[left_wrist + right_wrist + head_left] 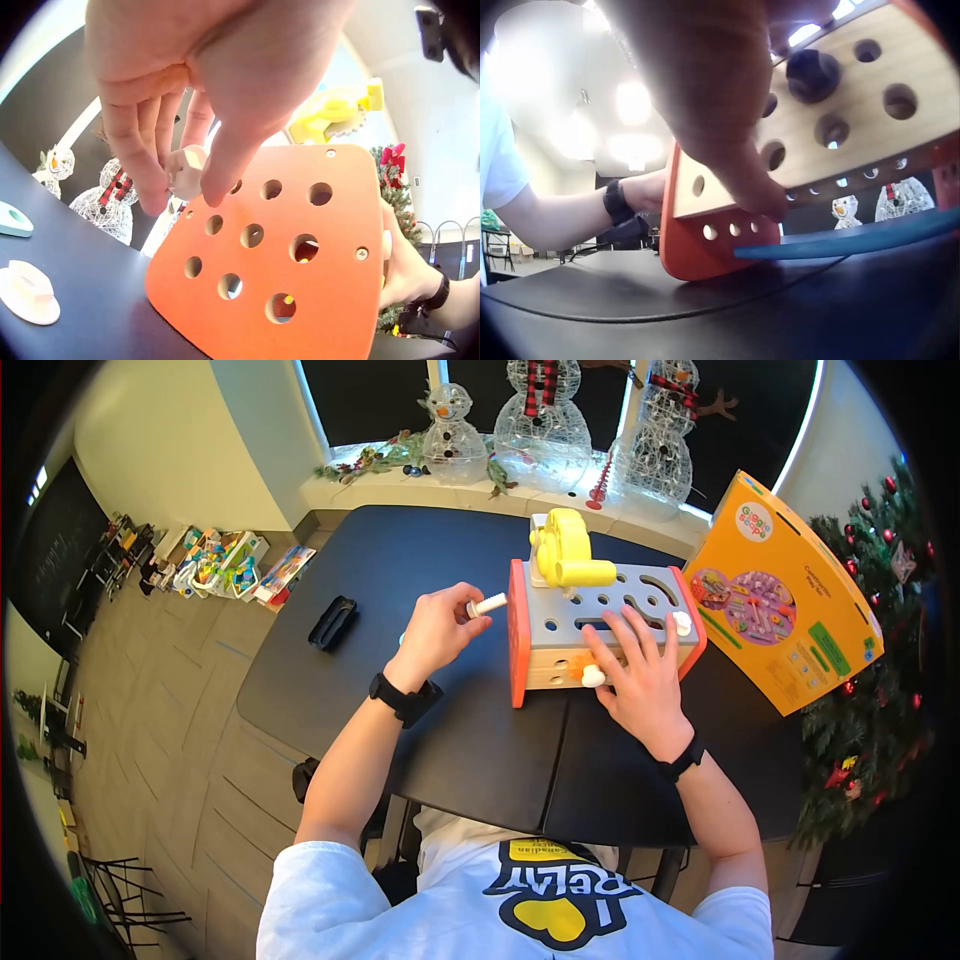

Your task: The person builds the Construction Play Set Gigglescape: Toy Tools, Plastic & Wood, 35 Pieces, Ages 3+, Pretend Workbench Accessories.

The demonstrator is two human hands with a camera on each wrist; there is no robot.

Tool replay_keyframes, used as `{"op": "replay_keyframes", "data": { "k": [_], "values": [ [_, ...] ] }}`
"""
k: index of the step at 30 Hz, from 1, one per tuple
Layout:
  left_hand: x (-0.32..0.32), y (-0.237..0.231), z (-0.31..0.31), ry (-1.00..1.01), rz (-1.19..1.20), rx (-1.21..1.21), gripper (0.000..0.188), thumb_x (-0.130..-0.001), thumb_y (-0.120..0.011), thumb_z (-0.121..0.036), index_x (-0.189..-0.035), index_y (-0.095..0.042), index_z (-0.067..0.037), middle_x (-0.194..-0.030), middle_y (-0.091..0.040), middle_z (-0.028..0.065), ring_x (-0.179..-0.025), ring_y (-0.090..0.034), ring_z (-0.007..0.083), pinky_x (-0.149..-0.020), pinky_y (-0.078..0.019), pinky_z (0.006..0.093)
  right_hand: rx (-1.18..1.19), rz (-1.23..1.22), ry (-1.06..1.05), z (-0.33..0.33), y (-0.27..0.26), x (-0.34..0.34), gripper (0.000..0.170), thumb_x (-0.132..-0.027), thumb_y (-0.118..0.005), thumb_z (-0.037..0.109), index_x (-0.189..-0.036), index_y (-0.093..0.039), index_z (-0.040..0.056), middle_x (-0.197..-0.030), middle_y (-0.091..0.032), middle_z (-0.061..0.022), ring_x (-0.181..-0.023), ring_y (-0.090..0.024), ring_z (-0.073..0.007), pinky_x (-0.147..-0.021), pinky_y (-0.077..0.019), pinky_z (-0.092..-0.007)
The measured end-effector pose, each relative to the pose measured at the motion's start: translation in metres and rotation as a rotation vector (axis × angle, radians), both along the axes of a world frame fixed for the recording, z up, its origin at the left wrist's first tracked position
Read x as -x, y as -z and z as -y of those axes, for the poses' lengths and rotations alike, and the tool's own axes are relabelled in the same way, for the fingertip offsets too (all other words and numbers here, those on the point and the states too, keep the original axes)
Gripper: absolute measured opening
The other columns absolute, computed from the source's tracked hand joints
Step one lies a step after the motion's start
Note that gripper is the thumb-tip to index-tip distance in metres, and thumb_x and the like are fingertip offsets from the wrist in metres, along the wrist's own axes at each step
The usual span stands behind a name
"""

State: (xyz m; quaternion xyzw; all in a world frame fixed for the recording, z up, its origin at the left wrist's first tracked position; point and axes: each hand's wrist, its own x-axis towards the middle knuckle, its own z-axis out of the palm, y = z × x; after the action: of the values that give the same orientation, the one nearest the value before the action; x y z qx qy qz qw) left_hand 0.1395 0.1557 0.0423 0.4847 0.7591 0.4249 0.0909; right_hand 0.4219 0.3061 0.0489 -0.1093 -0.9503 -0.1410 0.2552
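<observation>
My left hand (437, 628) pinches a white toy bolt (490, 605) between thumb and fingertips, its threaded end pointing at the toy toolbox's left end. In the left wrist view the bolt's head (186, 172) shows close by the red end panel (251, 236), which has several round holes. My right hand (643, 682) rests on the toolbox (600, 603), fingers spread over the grey top and thumb against the wooden front. A white knob (593, 676) and an orange piece (578, 663) sit at the front near that thumb. Yellow toy parts (566, 550) stand on top.
A black tray (333, 623) lies on the dark table (430, 550) to the left. A white piece (30, 292) and a pale teal part (13, 220) lie near the toolbox. An orange product box (785, 595) stands on the right, by a decorated tree (870, 650).
</observation>
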Motion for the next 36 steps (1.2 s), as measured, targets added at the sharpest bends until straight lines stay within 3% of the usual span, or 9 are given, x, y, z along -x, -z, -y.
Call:
{"op": "replay_keyframes", "data": {
  "k": [5,9,13,16,26,31,36],
  "values": [
    [-0.007,0.001,0.008,0.018,0.016,-0.175,0.029,-0.087,-0.085,-0.015,-0.109,-0.072,-0.001,-0.081,-0.074,0.0089,-0.073,-0.073,0.0157,-0.069,-0.0576,0.0300,-0.007,-0.032,-0.023,-0.018,0.002,0.000,0.086,-0.067,-0.080,0.008,-0.148,-0.053,0.0191,-0.150,-0.051,-0.0064,-0.146,-0.041,-0.0320,-0.118,-0.0188,-0.0781],
    [-0.021,-0.005,0.011,0.039,0.106,-0.120,0.028,-0.089,-0.083,-0.022,-0.106,-0.074,-0.002,-0.080,-0.074,0.0068,-0.070,-0.070,0.0124,-0.065,-0.0549,0.0279,0.102,-0.044,-0.165,-0.055,0.002,-0.014,0.086,-0.059,-0.085,0.006,-0.139,-0.054,0.0166,-0.149,-0.051,-0.0073,-0.145,-0.040,-0.0343,-0.122,-0.0112,-0.0770],
    [-0.032,-0.006,0.008,0.125,0.084,-0.061,0.028,-0.090,-0.083,-0.023,-0.106,-0.074,-0.001,-0.080,-0.073,0.0051,-0.069,-0.068,0.0104,-0.065,-0.0546,0.0273,0.125,-0.081,-0.212,-0.080,0.015,-0.028,0.093,-0.055,-0.089,0.005,-0.138,-0.050,0.0177,-0.148,-0.050,-0.0081,-0.142,-0.042,-0.0363,-0.124,-0.0108,-0.0743],
    [-0.040,-0.006,0.004,0.208,0.153,-0.113,0.029,-0.088,-0.082,-0.023,-0.105,-0.075,0.000,-0.079,-0.072,0.0086,-0.068,-0.067,0.0166,-0.066,-0.0550,0.0316,0.140,-0.086,-0.232,-0.084,0.017,-0.032,0.092,-0.056,-0.089,0.004,-0.138,-0.050,0.0186,-0.147,-0.051,-0.0080,-0.142,-0.042,-0.0362,-0.124,-0.0108,-0.0742],
    [-0.047,-0.005,-0.008,0.151,0.135,-0.104,0.032,-0.085,-0.087,-0.023,-0.105,-0.076,-0.001,-0.080,-0.072,0.0096,-0.067,-0.067,0.0179,-0.065,-0.0547,0.0318,0.145,-0.109,-0.246,-0.080,0.016,-0.030,0.090,-0.058,-0.087,0.004,-0.140,-0.052,0.0192,-0.148,-0.052,-0.0068,-0.143,-0.043,-0.0359,-0.124,-0.0116,-0.0736],
    [-0.051,-0.003,-0.018,0.165,0.178,-0.221,0.031,-0.087,-0.084,-0.015,-0.110,-0.070,0.002,-0.087,-0.076,0.0125,-0.076,-0.074,0.0207,-0.071,-0.0589,0.0327,0.130,-0.079,-0.251,-0.079,0.013,-0.029,0.083,-0.063,-0.086,0.003,-0.138,-0.051,0.0142,-0.149,-0.050,-0.0104,-0.148,-0.039,-0.0384,-0.125,-0.0121,-0.0717],
    [-0.056,-0.006,-0.022,0.135,0.200,-0.157,0.026,-0.093,-0.079,-0.011,-0.112,-0.069,0.003,-0.099,-0.078,0.0125,-0.088,-0.077,0.0217,-0.081,-0.0611,0.0330,0.146,-0.119,-0.282,-0.078,0.015,-0.030,0.087,-0.061,-0.085,0.002,-0.140,-0.055,0.0216,-0.153,-0.052,-0.0067,-0.143,-0.046,-0.0351,-0.123,-0.0126,-0.0743]
  ]
}}
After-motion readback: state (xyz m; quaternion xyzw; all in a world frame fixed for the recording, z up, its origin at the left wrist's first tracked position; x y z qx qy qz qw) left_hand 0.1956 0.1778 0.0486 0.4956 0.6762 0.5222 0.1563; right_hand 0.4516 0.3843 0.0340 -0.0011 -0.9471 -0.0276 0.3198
